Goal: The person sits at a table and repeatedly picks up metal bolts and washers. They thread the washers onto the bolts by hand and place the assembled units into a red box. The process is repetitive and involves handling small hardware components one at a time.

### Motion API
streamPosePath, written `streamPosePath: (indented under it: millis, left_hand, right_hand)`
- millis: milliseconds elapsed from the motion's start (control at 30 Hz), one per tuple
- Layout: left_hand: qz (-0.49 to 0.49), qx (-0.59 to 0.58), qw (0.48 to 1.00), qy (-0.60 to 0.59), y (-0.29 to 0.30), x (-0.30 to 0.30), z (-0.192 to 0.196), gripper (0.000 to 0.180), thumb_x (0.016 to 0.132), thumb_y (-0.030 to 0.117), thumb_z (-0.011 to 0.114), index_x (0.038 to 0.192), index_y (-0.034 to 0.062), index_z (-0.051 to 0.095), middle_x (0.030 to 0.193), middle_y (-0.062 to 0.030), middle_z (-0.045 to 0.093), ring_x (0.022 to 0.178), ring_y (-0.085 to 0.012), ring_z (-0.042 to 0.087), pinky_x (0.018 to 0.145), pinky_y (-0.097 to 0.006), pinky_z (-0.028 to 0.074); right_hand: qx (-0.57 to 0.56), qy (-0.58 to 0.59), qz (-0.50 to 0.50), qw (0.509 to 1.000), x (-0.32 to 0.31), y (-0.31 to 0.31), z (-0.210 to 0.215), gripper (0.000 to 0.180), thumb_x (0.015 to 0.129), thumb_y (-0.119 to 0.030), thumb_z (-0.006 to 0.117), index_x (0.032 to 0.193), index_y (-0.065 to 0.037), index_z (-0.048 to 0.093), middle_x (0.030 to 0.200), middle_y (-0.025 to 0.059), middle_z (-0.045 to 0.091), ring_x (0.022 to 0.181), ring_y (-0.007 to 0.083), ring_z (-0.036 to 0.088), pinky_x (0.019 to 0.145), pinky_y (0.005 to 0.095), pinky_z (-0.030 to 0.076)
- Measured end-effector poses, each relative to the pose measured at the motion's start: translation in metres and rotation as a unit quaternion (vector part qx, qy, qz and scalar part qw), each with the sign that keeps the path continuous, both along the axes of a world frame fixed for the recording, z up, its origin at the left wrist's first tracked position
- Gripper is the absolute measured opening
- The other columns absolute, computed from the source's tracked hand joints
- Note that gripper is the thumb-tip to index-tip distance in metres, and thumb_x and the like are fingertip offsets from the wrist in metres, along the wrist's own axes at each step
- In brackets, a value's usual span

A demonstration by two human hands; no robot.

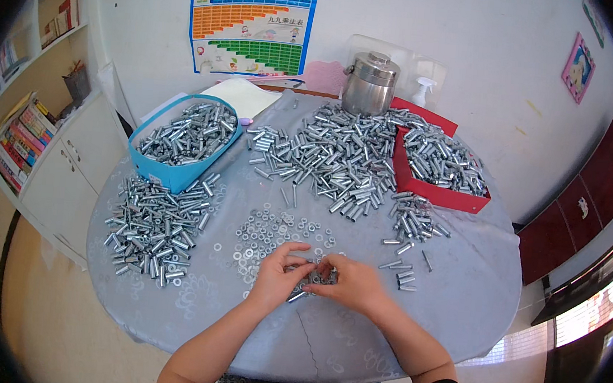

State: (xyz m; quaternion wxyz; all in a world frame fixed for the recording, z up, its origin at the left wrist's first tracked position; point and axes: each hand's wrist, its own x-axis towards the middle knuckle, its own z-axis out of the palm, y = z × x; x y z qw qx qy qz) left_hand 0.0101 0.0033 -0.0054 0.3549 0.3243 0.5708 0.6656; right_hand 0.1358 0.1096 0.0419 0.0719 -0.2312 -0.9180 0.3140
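My left hand point(280, 274) and my right hand point(350, 283) meet over the near middle of the table, fingertips almost touching. Each is closed in a pinch, and the fingers hide whatever small part is between them. Just under my right fingers a short metal sleeve point(297, 297) lies slanted; whether a finger grips it I cannot tell. Around and behind my hands spreads a loose scatter of small washers and nuts point(263, 233). To the left is a heap of silvery metal sleeves and bolts point(152, 226).
A blue box point(171, 176) full of metal sleeves stands at the back left. A red box point(439, 195) of similar parts is at the right. Between them lies a big pile of sleeves point(331, 154), with a steel canister point(371, 85) behind. The grey cloth-covered table point(411, 329) has a rounded edge.
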Motion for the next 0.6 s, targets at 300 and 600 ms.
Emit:
streamPosePath:
  millis: [300, 600]
  left_hand:
    - [0.042, 0.014, 0.999, 0.023, 0.0, 0.0, 0.003, 0.028, 0.072, -0.001, 0.066, 0.098, 0.0039, 0.054, 0.082, -0.0064, 0.064, 0.076, -0.0109, 0.06, 0.065, -0.022, 0.048]
    - [-0.106, -0.152, 0.927, 0.327, -0.013, -0.009, 0.019, 0.033, 0.056, 0.025, 0.079, 0.068, 0.0051, 0.055, 0.065, -0.004, 0.055, 0.063, -0.0162, 0.053, 0.054, -0.03, 0.041]
  right_hand:
    - [-0.145, 0.113, -0.059, 0.981, -0.007, -0.004, -0.025, 0.037, 0.074, -0.019, 0.066, 0.108, -0.013, 0.051, 0.082, 0.0062, 0.063, 0.071, 0.0171, 0.061, 0.063, 0.0295, 0.047]
    - [-0.315, 0.298, -0.113, 0.894, -0.009, 0.022, -0.042, 0.039, 0.077, -0.005, 0.063, 0.114, -0.006, 0.049, 0.082, 0.0042, 0.061, 0.074, 0.0086, 0.055, 0.065, 0.0217, 0.043]
